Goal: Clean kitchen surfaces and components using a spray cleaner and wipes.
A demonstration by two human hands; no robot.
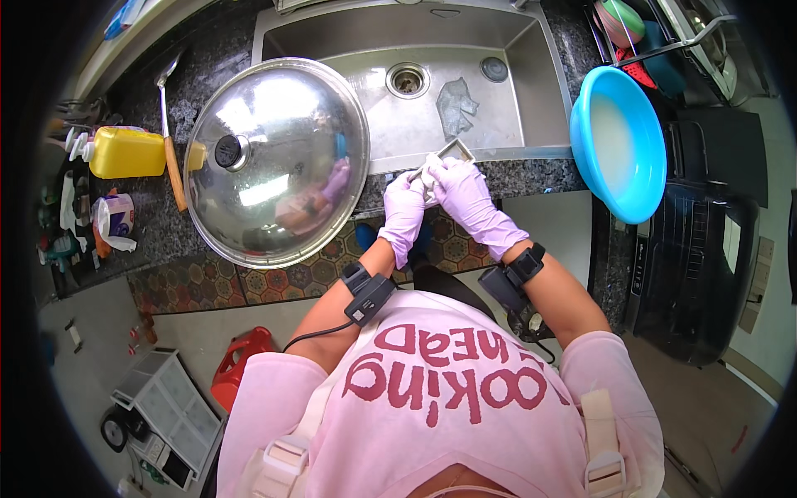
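Both my hands, in pinkish-purple disposable gloves, meet over the front edge of the steel sink. My left hand pinches a crumpled whitish cloth. My right hand is closed on the same cloth, its fingers also against a small rectangular frame-like piece whose far corner points into the sink. Which fingers bear that piece cannot be told. Beyond them a grey wet cloth lies in the sink basin, near the drain. A large domed metal lid with a black knob rests left of my hands.
A blue plastic basin of cloudy liquid stands at the right counter edge, below a dish rack. On the left granite counter are a yellow pump bottle, a wooden-handled utensil and a plastic-wrapped pack.
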